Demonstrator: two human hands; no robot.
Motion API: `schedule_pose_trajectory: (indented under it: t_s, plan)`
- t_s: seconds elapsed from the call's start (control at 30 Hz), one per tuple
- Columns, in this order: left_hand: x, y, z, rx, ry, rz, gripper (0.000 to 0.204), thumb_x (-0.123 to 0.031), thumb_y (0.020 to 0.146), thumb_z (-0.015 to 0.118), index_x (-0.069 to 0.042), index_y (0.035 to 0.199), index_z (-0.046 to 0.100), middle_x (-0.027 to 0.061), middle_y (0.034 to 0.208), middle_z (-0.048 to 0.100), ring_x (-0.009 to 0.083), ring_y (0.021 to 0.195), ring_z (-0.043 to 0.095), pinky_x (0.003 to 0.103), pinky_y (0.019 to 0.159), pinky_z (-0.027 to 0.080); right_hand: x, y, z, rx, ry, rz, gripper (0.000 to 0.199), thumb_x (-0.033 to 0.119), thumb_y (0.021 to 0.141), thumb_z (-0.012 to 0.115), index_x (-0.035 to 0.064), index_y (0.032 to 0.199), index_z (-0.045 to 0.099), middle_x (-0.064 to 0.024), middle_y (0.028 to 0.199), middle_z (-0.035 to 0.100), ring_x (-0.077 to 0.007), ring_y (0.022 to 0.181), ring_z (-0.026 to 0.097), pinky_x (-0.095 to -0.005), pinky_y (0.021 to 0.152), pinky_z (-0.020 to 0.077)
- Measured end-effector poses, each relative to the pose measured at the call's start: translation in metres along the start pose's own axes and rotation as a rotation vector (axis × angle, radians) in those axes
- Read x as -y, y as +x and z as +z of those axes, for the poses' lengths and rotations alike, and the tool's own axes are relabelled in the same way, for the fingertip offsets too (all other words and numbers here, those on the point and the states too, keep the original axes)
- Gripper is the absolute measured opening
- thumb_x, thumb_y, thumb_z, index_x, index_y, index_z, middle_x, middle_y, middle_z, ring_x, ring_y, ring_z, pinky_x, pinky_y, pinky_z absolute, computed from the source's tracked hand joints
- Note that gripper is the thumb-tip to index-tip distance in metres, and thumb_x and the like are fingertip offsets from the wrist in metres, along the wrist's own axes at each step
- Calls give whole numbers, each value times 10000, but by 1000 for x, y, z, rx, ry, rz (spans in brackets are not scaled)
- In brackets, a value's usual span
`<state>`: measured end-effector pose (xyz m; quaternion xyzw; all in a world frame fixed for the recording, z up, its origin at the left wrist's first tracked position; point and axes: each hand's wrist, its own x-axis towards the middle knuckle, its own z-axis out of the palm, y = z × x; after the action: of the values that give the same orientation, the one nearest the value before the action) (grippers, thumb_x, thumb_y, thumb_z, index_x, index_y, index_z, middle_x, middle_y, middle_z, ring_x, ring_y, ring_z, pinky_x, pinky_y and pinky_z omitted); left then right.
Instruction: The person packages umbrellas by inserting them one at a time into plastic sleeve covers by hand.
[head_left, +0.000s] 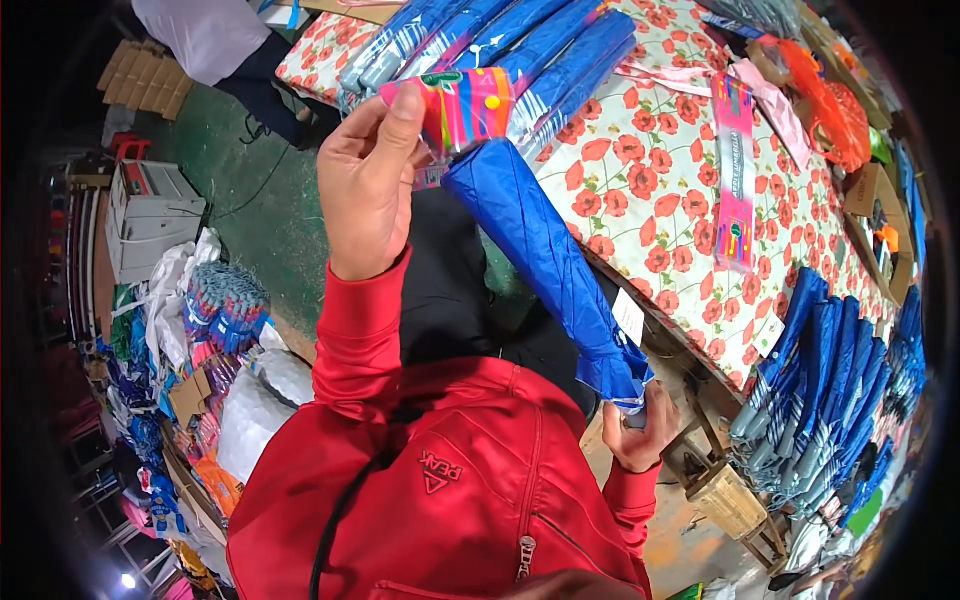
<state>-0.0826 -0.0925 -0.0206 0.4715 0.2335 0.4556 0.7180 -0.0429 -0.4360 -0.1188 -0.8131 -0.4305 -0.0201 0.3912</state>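
My left hand (375, 190) pinches a bright pink, striped plastic sleeve (468, 112) between thumb and fingers, above the table's near edge. Slanting down to the right from it is a folded blue umbrella (540, 255). Its upper end lies right below the sleeve; whether it reaches inside, I cannot tell. My right hand (645, 430) is closed around the umbrella's lower end, low at my right side. A white tag (628, 318) hangs beside the blue cloth. On the table to the right lies another flat pink sleeve (735, 170).
A poppy-patterned cloth covers the table (640, 200). Several sleeved blue umbrellas (560, 75) lie at its far side, and a pile of unsleeved ones (815, 390) at the right. A wooden stool (728, 500) stands below. Left are a white cabinet (150, 220), bundled goods (228, 305) and another person (215, 45).
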Motion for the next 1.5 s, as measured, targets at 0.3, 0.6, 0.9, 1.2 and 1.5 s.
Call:
schedule_pose_trajectory:
  t_s: [0.3, 0.6, 0.9, 1.2, 1.5]
  plan:
    - [5, -3, -21, 166, 448, 221, 208, -137, 973, 681, 67, 970, 718, -8, 773, 650, 48, 687, 502, 161, 626, 398, -5, -4, -2, -12, -50, 52, 448, 122, 701, 755, -37, 1096, 618, -182, 902, 679, -327, 630, 591, -368, 596, 488]
    - [9, -3, -16, 103, 344, 184, 235, -141, 971, 684, 88, 1015, 718, 9, 820, 668, 51, 728, 521, 168, 657, 423, -3, -7, 8, -13, -47, 65, 433, 111, 702, 753, -20, 1096, 630, -165, 890, 677, -305, 623, 582, -348, 596, 478]
    - [7, 1, -22, 55, 133, 39, 288, -166, 984, 670, 110, 1057, 704, 42, 883, 696, 50, 751, 546, 172, 687, 460, 3, 3, 14, -66, -87, 10, 440, 109, 682, 769, -4, 1097, 673, -104, 788, 661, -215, 543, 545, -295, 518, 448]
    - [-1, 5, -41, 190, 454, 22, 289, -172, 972, 686, 78, 1116, 698, 78, 947, 720, 73, 771, 603, 186, 687, 491, 3, 1, 15, -122, -151, 40, 445, 109, 676, 772, 10, 1102, 690, -92, 794, 667, -207, 548, 548, -292, 524, 451]
    - [7, 9, -32, 372, 441, -142, 297, -97, 903, 752, 52, 1151, 684, 96, 986, 729, 102, 794, 635, 204, 674, 517, 13, -5, 18, -47, -18, 178, 428, 104, 697, 791, -15, 1093, 680, -114, 800, 666, -231, 561, 554, -306, 541, 464]
